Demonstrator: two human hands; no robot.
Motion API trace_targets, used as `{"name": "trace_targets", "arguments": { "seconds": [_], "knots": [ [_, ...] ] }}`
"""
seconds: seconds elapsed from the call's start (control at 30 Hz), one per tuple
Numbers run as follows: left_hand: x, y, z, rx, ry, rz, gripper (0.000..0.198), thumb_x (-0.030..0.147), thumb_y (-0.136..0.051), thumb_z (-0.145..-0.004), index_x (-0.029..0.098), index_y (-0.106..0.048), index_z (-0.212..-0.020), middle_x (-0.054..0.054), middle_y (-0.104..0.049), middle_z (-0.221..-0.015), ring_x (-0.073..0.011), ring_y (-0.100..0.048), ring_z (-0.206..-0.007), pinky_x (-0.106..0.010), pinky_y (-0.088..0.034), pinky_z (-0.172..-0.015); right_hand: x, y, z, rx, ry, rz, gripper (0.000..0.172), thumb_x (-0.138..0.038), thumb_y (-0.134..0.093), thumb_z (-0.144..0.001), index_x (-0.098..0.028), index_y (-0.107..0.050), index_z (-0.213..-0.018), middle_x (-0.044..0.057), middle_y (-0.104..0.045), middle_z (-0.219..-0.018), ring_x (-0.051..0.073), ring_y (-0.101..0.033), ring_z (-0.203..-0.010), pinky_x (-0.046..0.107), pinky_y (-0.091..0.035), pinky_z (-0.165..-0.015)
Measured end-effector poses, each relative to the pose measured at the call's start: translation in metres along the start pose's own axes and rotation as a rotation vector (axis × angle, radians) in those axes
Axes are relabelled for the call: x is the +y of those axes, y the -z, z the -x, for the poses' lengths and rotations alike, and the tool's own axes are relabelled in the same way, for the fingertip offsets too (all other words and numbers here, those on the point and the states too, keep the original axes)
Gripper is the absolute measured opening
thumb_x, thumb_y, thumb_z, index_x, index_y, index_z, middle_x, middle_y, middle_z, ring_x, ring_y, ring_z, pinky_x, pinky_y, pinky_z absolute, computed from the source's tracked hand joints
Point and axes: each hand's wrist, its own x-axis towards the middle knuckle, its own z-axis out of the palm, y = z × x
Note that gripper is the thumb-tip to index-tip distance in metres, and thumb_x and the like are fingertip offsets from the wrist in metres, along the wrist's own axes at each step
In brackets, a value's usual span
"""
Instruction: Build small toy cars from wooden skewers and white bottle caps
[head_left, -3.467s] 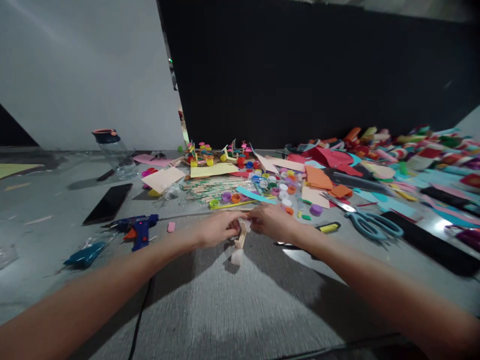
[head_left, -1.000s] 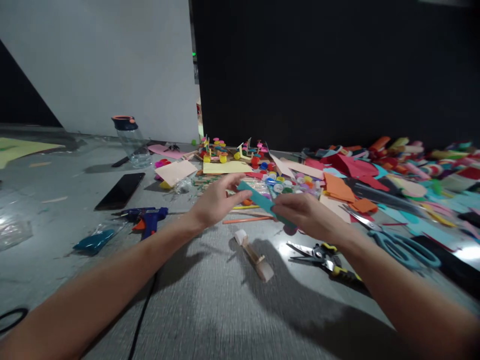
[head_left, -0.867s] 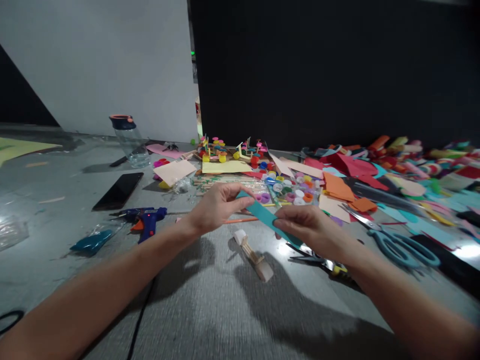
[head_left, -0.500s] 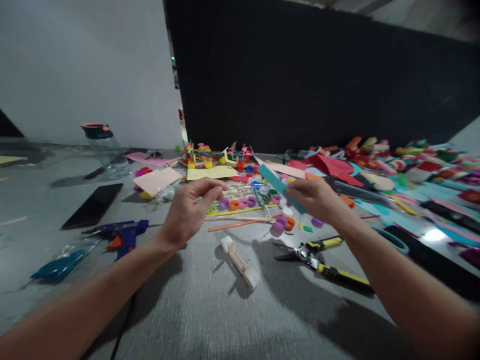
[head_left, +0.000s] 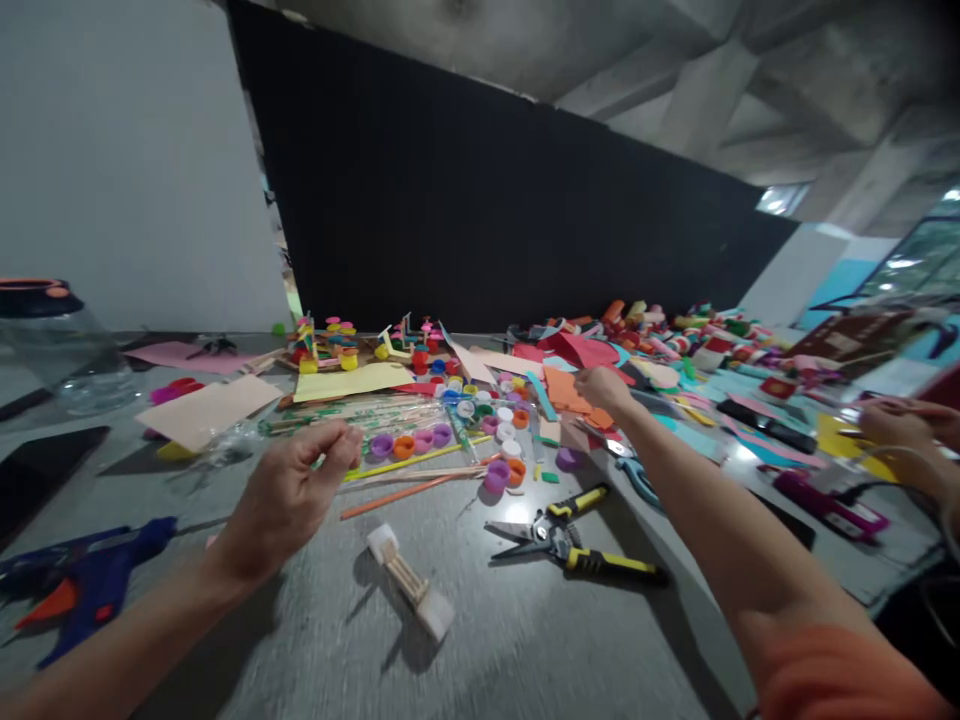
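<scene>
My left hand (head_left: 289,495) hovers above the grey table (head_left: 525,650) with its fingers loosely curled and nothing in them. Just in front of it lies a small piece made of wooden sticks with a white cap at each end (head_left: 410,583). My right hand (head_left: 604,387) reaches far out over the orange paper pieces (head_left: 566,388). I see it from behind, so its fingers are hidden. A teal paper strip (head_left: 538,394) lies on the table just left of that hand.
Yellow-handled cutters (head_left: 574,545) lie right of the stick piece, and blue scissors (head_left: 637,480) lie under my right arm. Several coloured bottle caps (head_left: 450,440), thin sticks (head_left: 405,490), a blue glue gun (head_left: 90,585), a jar (head_left: 52,340) and paper scraps surround them. Another person's hand (head_left: 907,425) is at far right.
My hands took up a teal strip, then the left one let go. My right hand carried it away to the right; it now lies on the table. The view swung right.
</scene>
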Motion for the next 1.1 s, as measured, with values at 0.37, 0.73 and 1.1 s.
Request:
{"name": "trace_targets", "arguments": {
  "seconds": [0.37, 0.73, 1.1],
  "knots": [
    [-0.004, -0.002, -0.001, -0.091, 0.144, 0.022, 0.025, 0.042, -0.066, -0.085, 0.023, -0.064, -0.069, 0.003, -0.064, -0.070, -0.0194, -0.058, -0.072, -0.027, -0.045, -0.069, 0.011, -0.032, -0.011, -0.044, 0.255, 0.276, 0.036, -0.035, -0.066, -0.095, -0.017, -0.061, -0.126, 0.011, -0.062, -0.127, 0.025, -0.065, -0.107, 0.045, -0.056, -0.088],
    [-0.020, 0.001, -0.005, -0.126, 0.212, 0.090, 0.030, 0.050, -0.061, -0.090, 0.020, -0.066, -0.082, 0.003, -0.060, -0.075, -0.0178, -0.057, -0.078, -0.024, -0.043, -0.075, 0.024, -0.033, -0.012, 0.008, 0.366, 0.357, 0.036, -0.036, -0.064, -0.096, -0.017, -0.060, -0.126, 0.011, -0.062, -0.127, 0.025, -0.065, -0.106, 0.045, -0.056, -0.088],
    [0.002, -0.002, -0.004, -0.036, 0.192, 0.146, 0.027, 0.043, -0.065, -0.084, 0.019, -0.064, -0.072, 0.004, -0.058, -0.068, -0.0159, -0.054, -0.072, -0.021, -0.042, -0.070, 0.036, -0.038, -0.016, 0.040, 0.342, 0.281, 0.035, -0.035, -0.064, -0.097, -0.018, -0.060, -0.126, 0.010, -0.062, -0.127, 0.024, -0.065, -0.106, 0.046, -0.056, -0.088]
  ]
}}
